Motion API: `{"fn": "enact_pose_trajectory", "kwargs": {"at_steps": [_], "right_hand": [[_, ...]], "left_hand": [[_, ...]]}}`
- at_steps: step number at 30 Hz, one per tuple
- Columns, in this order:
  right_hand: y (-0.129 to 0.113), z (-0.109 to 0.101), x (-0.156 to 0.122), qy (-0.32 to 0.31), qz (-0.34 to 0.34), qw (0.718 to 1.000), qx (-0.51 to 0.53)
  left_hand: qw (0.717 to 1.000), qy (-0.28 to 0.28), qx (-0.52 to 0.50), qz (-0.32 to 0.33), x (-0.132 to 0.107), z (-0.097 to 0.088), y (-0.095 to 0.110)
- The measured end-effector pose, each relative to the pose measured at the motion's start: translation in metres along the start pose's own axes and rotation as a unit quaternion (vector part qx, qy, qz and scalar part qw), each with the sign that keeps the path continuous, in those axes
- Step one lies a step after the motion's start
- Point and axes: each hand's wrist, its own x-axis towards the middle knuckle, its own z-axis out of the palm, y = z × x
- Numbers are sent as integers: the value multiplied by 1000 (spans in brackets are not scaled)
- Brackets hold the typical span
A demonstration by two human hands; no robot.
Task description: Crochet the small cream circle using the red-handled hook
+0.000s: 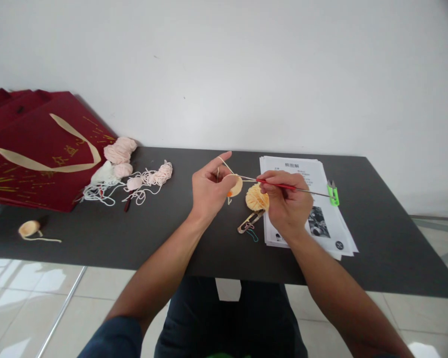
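White wall point(246, 59), dark table point(388, 248), glossy pale floor tiles point(22, 298)

— How many hands over the black table point(377, 238)?
— Two: one left hand point(208, 191), one right hand point(287, 201).
— Tools?
— One red-handled metal crochet hook point(283, 186), one green thread snips point(333, 194), one metal clip point(249, 222).
— Yarn?
— One small peach crocheted disc point(236, 186), one peach yarn ball point(256, 198), one peach yarn lump point(29, 228), about five pale pink yarn bundles point(116, 154), one white yarn tangle point(103, 175).
— Paper goods?
— One stack of printed sheets point(302, 166); at least two red gift bags point(41, 149).
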Motion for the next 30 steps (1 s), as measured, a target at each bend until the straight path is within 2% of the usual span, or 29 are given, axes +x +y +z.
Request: {"fn": "enact_pose_trajectory", "kwargs": {"at_steps": [3, 5, 12, 16, 21, 30], "right_hand": [[0, 2, -1, 16, 29, 998, 48], [2, 2, -1, 21, 50, 995, 84], [5, -1, 8, 8, 109, 984, 143], [6, -1, 12, -5, 178, 962, 206], [11, 3, 9, 14, 247, 943, 223], [13, 7, 3, 15, 263, 940, 216]], "left_hand": [[998, -2, 25, 50, -2, 1, 0], [998, -10, 22, 54, -1, 0, 0], [998, -51, -40, 8, 6, -7, -5], [996, -65, -56, -10, 6, -7, -4], [996, -65, -52, -23, 2, -3, -4], [997, -50, -60, -11, 1, 1, -5]]}}
